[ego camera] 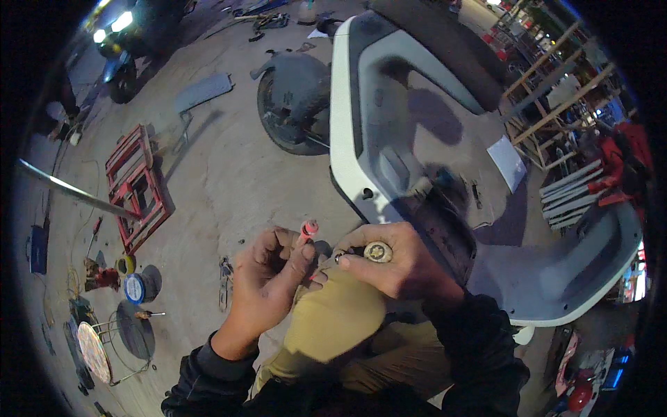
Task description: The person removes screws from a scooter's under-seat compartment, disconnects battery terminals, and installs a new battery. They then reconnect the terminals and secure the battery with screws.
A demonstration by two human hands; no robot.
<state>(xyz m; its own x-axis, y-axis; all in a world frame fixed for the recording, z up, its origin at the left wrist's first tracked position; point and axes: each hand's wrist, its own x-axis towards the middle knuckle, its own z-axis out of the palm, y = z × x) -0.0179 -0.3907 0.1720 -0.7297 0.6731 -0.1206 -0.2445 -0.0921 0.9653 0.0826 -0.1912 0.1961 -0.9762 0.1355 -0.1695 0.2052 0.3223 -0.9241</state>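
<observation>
Between the thumb and fingers of my left hand (276, 279) is a small pink-red part (309, 228) with a dark tip; its exact kind cannot be told. My right hand (388, 260) grips a round, pale knob-like end (378, 252), perhaps a tool handle, and a small dark piece (340, 257) shows at its thumb tip. Both hands are close together above my knee in tan trousers (338, 313). Just beyond them stands a scooter with a white and grey body panel (342, 104), a dark seat (443, 36) and a rear wheel (294, 104).
To the left lie a red metal frame (138, 187) with a long bar (78, 192), a blue-rimmed spool (134, 288), a screwdriver (151, 315) and a tipped stool (95, 352). A wooden rack (563, 104) stands at the right. Another vehicle with lit headlights (121, 22) is at the upper left.
</observation>
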